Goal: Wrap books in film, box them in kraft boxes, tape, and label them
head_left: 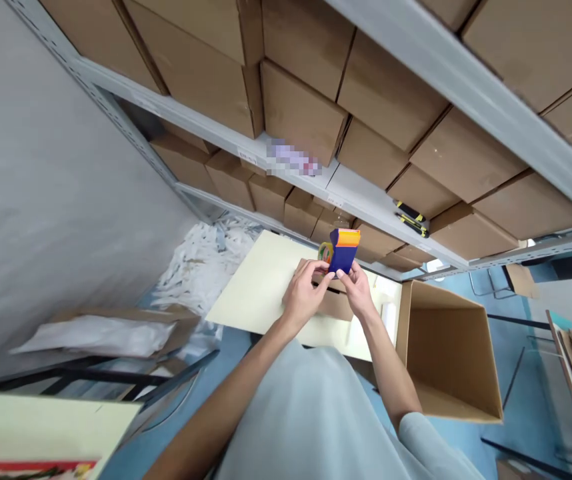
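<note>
A small dark-blue box with an orange top is held upright between my two hands above the table. My left hand is closed, with its thumb and fingertips on the box's lower left. My right hand grips the lower right edge, its thumb on the near face. Just behind the box, on its left, shows part of a tape roll. Under my hands lies a brown cardboard carton, partly covered by them. Whatever the small box contains is not visible.
Shelves full of cardboard boxes rise ahead, with yellow-black utility knives on one ledge. A large open carton stands right of the pale table. White scraps are heaped on the left.
</note>
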The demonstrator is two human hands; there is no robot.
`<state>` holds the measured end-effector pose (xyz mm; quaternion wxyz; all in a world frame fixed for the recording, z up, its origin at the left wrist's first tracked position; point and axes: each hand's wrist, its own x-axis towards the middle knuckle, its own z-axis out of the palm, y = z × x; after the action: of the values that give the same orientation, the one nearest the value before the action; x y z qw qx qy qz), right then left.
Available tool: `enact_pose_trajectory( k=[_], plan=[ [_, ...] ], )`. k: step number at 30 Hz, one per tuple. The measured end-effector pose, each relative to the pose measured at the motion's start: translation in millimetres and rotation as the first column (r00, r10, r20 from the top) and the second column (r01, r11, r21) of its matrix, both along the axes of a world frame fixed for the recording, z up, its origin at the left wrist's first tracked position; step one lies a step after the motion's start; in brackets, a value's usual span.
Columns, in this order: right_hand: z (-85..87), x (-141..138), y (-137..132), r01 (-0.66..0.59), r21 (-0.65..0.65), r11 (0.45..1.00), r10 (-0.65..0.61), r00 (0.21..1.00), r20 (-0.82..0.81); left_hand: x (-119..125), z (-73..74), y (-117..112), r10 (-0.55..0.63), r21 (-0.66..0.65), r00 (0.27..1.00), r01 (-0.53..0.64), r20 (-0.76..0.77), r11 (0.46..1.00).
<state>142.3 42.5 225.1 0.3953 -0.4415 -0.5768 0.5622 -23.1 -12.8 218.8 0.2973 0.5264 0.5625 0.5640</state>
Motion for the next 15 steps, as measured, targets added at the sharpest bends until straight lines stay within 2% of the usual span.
enact_pose_trajectory(
  k=[3,7,12,15],
  plan=[
    [12.1,-11.1,-46.5,0.021,-0.044,0.999,-0.023,0.999,-0.038,-4.3,15.0,-29.8,0.004,0.061,1.000,-0.004,0.011,0.998],
    [30.8,-17.8,-71.3,-0.031,-0.082,0.996,0.030,0.999,-0.011,-16.7,34.0,-53.1,-0.098,0.087,0.995,0.096,0.010,0.991],
    [33.1,-23.1,-86.9,0.054,-0.012,0.998,-0.053,0.995,0.079,-41.4,49.8,-57.5,-0.169,0.023,0.985,0.170,-0.035,0.985],
    [36.2,-22.2,-96.9,-0.030,0.023,0.999,0.026,0.988,0.153,-62.9,66.6,-50.7,-0.173,-0.001,0.982,0.174,0.073,0.985]
  ],
)
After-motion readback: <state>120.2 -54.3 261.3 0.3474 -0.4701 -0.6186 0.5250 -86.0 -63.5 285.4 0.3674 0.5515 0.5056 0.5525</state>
